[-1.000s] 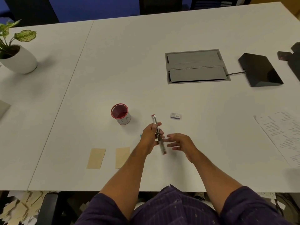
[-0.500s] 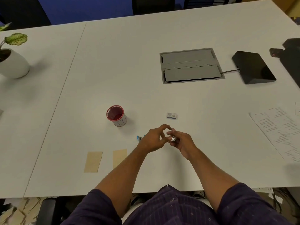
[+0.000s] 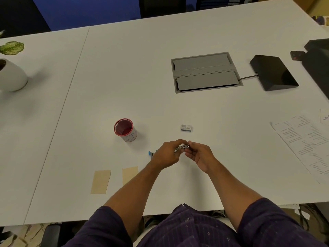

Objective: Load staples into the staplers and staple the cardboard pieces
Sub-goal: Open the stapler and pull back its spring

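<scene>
Office: white desk (image 3: pixel 178 41) with cable hatch (image 3: pixel 204 72) beyond the fingers, printed sheet (image 3: pixel 306 139) right, plant pot (image 3: pixel 10 77) far left.

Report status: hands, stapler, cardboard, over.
Both hands, left hand and right hand, grip metal stapler above table. Two cardboard pieces lie apart, unstapled. Nothing obstructing.

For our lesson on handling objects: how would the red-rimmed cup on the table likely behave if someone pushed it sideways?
The red-rimmed cup stands upright and looks small and thin-walled, so it is probably light and would slide easily on the smooth white table. It seems taller than its base is wide, so a push near the rim might tip it; once down, its round body could roll.
</scene>
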`<state>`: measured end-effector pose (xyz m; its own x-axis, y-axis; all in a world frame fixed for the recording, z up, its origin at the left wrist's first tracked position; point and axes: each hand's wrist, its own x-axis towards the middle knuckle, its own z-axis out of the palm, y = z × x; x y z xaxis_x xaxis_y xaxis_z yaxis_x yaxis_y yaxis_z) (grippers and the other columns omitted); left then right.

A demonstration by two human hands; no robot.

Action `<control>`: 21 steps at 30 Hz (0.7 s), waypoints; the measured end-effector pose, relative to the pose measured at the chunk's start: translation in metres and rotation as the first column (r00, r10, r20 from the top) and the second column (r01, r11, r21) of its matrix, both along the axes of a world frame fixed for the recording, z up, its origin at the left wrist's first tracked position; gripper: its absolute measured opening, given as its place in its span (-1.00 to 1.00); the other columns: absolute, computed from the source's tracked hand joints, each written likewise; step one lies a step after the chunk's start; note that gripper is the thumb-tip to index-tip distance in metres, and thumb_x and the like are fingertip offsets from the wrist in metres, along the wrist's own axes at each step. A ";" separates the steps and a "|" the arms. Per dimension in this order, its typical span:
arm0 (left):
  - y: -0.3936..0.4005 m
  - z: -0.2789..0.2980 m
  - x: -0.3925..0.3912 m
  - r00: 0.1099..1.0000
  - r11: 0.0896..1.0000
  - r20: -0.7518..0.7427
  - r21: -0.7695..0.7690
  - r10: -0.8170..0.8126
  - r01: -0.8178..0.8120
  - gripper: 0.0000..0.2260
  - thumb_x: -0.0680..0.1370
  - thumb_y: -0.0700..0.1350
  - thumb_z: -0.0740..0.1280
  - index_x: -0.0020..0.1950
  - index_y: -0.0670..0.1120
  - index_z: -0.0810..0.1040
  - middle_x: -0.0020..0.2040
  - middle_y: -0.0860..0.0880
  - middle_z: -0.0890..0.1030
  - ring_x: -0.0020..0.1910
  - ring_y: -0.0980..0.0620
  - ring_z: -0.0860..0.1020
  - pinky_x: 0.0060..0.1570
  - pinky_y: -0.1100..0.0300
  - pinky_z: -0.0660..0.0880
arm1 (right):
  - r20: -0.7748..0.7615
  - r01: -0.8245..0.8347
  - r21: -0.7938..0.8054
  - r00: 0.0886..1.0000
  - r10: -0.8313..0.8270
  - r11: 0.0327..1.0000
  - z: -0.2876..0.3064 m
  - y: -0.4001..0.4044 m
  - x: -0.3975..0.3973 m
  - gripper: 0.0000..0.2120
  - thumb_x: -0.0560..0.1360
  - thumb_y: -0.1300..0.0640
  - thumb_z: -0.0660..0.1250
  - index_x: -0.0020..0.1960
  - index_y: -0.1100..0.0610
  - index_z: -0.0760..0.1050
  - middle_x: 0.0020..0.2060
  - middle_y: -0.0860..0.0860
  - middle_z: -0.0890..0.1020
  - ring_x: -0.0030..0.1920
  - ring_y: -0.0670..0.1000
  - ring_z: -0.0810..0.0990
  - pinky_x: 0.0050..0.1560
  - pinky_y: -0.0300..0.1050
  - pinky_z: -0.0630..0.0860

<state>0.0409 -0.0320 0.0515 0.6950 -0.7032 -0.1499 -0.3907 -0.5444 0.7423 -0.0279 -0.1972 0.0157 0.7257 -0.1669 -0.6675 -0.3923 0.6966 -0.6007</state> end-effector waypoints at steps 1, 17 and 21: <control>0.000 0.000 0.001 1.000 1.000 0.001 0.012 -0.004 0.004 -0.73 0.62 -0.10 0.30 0.30 0.13 0.51 0.11 0.10 0.67 -0.01 0.15 0.58 -0.02 0.33 0.47 | 0.002 -0.004 0.009 1.000 0.004 1.000 0.000 0.000 0.000 -0.85 0.58 0.21 0.40 0.00 0.30 0.68 -0.16 0.17 0.73 -0.23 0.02 0.73 -0.19 -0.15 0.66; -0.004 0.003 0.004 0.992 0.991 -0.118 0.136 0.033 -0.017 -0.89 0.61 0.07 0.27 -0.02 0.10 0.36 -0.30 -0.07 0.64 -0.45 -0.02 0.62 -0.30 -0.01 0.64 | 0.017 -0.023 -0.050 1.000 0.024 0.998 -0.003 -0.003 -0.002 -0.84 0.57 0.32 0.37 0.11 0.37 0.64 -0.02 0.26 0.72 -0.11 0.06 0.74 -0.11 -0.18 0.67; -0.002 -0.001 0.001 0.973 0.989 -0.178 0.029 0.146 -0.143 -0.78 0.60 0.18 0.27 -0.06 0.07 0.35 -0.29 -0.02 0.69 -0.48 0.06 0.64 -0.28 0.07 0.65 | 0.034 -0.041 -0.135 0.998 0.046 0.990 0.003 -0.002 0.000 -0.87 0.55 0.28 0.41 0.05 0.30 0.68 -0.07 0.21 0.74 -0.12 0.04 0.74 -0.11 -0.19 0.67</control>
<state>0.0416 -0.0342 0.0504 0.7498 -0.5938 -0.2918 -0.1684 -0.5977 0.7838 -0.0276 -0.1995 0.0186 0.7580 -0.2205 -0.6138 -0.3965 0.5914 -0.7021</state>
